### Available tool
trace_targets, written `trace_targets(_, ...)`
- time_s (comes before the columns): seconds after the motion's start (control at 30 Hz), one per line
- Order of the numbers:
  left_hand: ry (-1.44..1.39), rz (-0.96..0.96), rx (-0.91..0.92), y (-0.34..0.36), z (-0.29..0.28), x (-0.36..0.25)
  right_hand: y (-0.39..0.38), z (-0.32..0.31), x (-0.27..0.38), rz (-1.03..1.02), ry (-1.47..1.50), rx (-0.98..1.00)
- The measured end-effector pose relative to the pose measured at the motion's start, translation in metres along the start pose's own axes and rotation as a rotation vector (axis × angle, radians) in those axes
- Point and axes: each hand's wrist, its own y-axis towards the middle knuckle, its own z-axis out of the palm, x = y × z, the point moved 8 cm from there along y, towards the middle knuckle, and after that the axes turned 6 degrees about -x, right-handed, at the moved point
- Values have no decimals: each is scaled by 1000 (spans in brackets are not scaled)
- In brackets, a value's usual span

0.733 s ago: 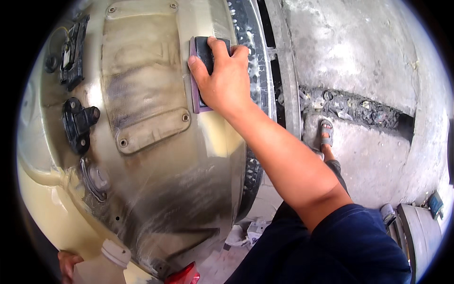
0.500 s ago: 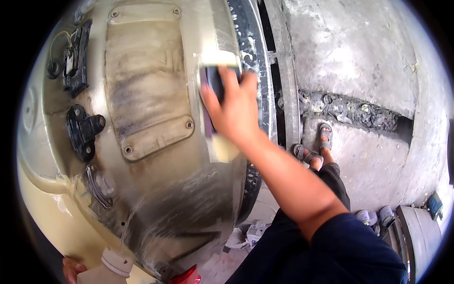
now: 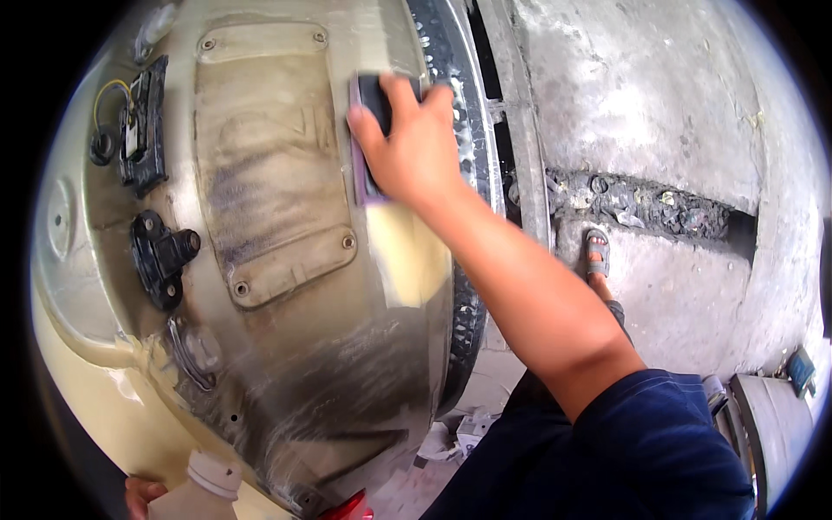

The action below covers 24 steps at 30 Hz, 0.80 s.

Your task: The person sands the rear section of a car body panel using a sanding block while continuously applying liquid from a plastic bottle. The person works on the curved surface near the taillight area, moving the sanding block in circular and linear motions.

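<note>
My right hand [image 3: 407, 152] grips a black sanding block with purplish paper [image 3: 362, 173], pressed on the metal vehicle panel [image 3: 286, 338] beside a pale yellow patch [image 3: 403, 260]. Just left of it lies a raised rectangular section [image 3: 260, 156] with fastener holes at its corners. At the lower left, my left hand [image 3: 143, 496] is partly visible with its fingers round a white plastic bottle [image 3: 204, 494].
Black fittings [image 3: 156, 256] and a wired part [image 3: 139, 121] are on the panel's left. A dark strip [image 3: 468, 338] runs along its right edge. Rightward are concrete floor [image 3: 641, 78], a debris-filled channel [image 3: 659, 208], my sandalled foot [image 3: 596, 251], and cans [image 3: 712, 392]. A red part [image 3: 347, 507] lies low.
My right hand and the block moved down the panel, then back up to near their first position. The left hand and bottle sit slightly further right and lower than at first.
</note>
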Motion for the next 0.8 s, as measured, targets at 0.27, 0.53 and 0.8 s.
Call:
trace_targets(0.27,-3,-10,4,0,2,-1,-2,4,-6,69,-9,68)
trace_targets(0.53,-2,-8,6,1,2,1,-41,-14,-19,8,-128,63)
trace_targets(0.8,-13,-5,-12,4,3,1,-32,-8,-23,36,-189,130)
